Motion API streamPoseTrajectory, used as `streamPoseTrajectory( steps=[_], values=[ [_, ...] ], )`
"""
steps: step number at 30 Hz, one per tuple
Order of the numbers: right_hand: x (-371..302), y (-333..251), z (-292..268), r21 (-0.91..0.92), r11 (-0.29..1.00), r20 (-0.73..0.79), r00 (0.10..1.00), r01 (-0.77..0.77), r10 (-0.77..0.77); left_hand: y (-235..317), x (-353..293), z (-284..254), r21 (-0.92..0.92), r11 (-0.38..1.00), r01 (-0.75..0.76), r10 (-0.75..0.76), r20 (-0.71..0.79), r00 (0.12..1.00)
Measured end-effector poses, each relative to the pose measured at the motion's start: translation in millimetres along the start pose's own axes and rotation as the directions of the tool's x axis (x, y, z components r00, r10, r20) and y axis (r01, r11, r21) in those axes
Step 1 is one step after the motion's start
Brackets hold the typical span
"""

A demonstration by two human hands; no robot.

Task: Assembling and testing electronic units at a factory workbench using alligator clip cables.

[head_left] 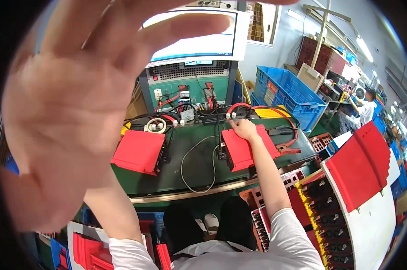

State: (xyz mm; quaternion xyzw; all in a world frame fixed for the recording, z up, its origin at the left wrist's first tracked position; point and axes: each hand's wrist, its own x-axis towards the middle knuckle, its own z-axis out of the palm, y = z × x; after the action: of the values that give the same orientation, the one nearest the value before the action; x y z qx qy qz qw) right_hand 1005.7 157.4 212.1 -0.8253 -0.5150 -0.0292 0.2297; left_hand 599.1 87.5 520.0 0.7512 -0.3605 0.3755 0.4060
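My left hand (73, 112) is raised very close to the camera, fingers stretched out and holding nothing. It covers much of the upper left. My right hand (245, 129) lies over the far edge of a red box (238, 150) with black sides on the green bench. Its fingers are bent down by white cable connectors (231, 116); what they grip there is hidden. A second red box (139, 150) stands to the left on the bench, touched by neither hand. Between the boxes, a thin grey cable (182, 166) lies in a loop.
Behind the bench (169, 180) stands a test rack with a monitor (212, 36) and tangled red and black cables. A red clamp (288, 149) lies at right. Blue crates (286, 94) stand beyond. Red panels (361, 162) are stacked at my right. A person (365, 110) sits far right.
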Motion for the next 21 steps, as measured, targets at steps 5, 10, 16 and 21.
streamPoseTrajectory(
  steps=[5, 10, 16, 21],
  values=[
    [-2, 9, -4, -0.006, 1.000, -0.009, 1.000, 0.015, -0.015, 18, -11, -31, 0.056, 0.998, 0.031, -0.028, -0.049, 0.998],
    [-4, 4, -6, 0.010, 1.000, -0.002, 1.000, -0.011, 0.011, -64, -81, -20, 0.093, 0.961, 0.262, -0.212, -0.363, 0.907],
    [-3, 0, -6, 0.010, 1.000, -0.023, 1.000, -0.004, 0.004, -135, -218, 12, 0.019, 0.663, 0.748, -0.667, -0.439, 0.602],
    [0, 8, -2, -0.002, 1.000, -0.024, 1.000, 0.005, -0.005, -187, -307, 46, -0.115, 0.550, 0.827, -0.754, -0.495, 0.433]
  ],
)
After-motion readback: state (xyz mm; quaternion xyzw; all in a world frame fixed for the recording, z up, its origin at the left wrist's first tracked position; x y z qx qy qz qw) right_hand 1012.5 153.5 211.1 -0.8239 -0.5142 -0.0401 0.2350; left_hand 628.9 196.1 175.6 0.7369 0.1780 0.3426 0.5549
